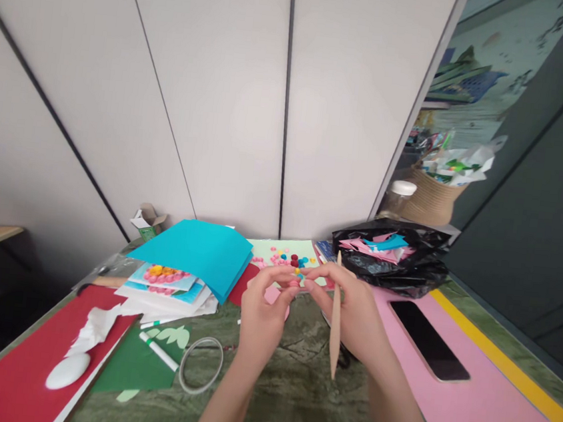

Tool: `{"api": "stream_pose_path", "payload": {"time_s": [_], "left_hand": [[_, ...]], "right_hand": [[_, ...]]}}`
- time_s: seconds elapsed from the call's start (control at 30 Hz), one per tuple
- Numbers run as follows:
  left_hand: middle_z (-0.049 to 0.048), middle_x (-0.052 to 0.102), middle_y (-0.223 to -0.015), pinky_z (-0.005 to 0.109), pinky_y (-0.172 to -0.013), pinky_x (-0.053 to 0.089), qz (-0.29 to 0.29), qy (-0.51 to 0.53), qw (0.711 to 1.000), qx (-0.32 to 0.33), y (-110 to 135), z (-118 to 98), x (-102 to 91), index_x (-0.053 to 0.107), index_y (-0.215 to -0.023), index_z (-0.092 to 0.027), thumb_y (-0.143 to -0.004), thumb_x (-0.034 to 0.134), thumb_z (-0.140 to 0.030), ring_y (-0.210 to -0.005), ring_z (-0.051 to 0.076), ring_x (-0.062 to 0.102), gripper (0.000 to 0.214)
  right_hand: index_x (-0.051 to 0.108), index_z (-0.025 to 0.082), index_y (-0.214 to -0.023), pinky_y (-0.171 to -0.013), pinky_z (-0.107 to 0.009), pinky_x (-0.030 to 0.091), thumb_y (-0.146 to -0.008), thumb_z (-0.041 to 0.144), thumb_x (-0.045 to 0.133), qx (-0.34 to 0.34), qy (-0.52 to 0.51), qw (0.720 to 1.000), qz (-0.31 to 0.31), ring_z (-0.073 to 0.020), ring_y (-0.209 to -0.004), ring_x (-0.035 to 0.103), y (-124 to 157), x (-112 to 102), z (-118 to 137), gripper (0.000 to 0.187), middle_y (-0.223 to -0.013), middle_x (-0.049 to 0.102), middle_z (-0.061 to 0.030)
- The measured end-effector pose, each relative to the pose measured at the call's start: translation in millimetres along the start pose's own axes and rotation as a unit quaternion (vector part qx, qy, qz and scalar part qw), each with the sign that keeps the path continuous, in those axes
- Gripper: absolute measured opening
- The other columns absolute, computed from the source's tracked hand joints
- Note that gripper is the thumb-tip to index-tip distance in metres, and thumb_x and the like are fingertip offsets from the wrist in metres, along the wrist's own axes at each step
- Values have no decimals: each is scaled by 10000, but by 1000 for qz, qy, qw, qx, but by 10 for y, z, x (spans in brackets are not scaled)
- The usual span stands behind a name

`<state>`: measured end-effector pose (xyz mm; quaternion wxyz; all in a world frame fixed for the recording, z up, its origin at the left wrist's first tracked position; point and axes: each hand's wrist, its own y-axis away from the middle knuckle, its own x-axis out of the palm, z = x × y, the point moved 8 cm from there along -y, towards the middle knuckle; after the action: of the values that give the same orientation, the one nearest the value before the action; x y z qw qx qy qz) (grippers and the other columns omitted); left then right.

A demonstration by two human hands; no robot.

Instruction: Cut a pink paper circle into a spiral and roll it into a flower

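Note:
My left hand (265, 307) and my right hand (349, 309) meet above the middle of the green table (287, 393), fingertips pinched together on a small pink paper piece (294, 283). A thin wooden stick (336, 317) also lies in my right hand, pointing up and down across the palm. Just beyond my fingers lies a pale green sheet (284, 251) dotted with small pink, blue, red and yellow paper rolls.
Blue paper (197, 250) tops a stack of cards at left, beside red paper (18, 371), a glue stick (159, 351), a clear tape ring (201, 365) and green leaf cutouts. At right, a phone (429, 339) rests on pink paper, with a black bag of scraps (392, 256) behind.

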<state>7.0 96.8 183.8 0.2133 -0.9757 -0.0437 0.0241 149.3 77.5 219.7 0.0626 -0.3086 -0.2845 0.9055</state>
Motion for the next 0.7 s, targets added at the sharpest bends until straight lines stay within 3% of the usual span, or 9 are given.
{"api": "stream_pose_path", "payload": {"time_s": [0.47, 0.6, 0.7], "left_hand": [[32, 654, -868, 298, -797, 424, 2, -29, 999, 16, 19, -26, 19, 570, -878, -196, -757, 614, -195, -803, 157, 607, 129], [33, 661, -870, 317, -851, 435, 9, 8, 1000, -3, 5, -2, 38, 561, -913, -194, -744, 632, -189, -847, 162, 624, 184], [32, 670, -839, 286, -788, 474, 22, 62, 997, -39, -4, 40, 65, 573, -883, -182, -712, 670, -195, -814, 155, 637, 197]], "right_hand": [[617, 229, -835, -766, -321, 432, -841, 318, 555, 7, -1, 1000, 11, -192, -836, 603, -7, 14, 4, 108, -911, 687, -24], [617, 228, -826, -749, -315, 430, -842, 326, 549, 10, 3, 1000, 14, -192, -821, 601, -6, 12, 5, 121, -898, 685, -23], [613, 231, -823, -741, -307, 426, -845, 329, 544, 15, 9, 1000, 16, -186, -805, 596, -5, 16, -7, 122, -896, 682, -15]]}}
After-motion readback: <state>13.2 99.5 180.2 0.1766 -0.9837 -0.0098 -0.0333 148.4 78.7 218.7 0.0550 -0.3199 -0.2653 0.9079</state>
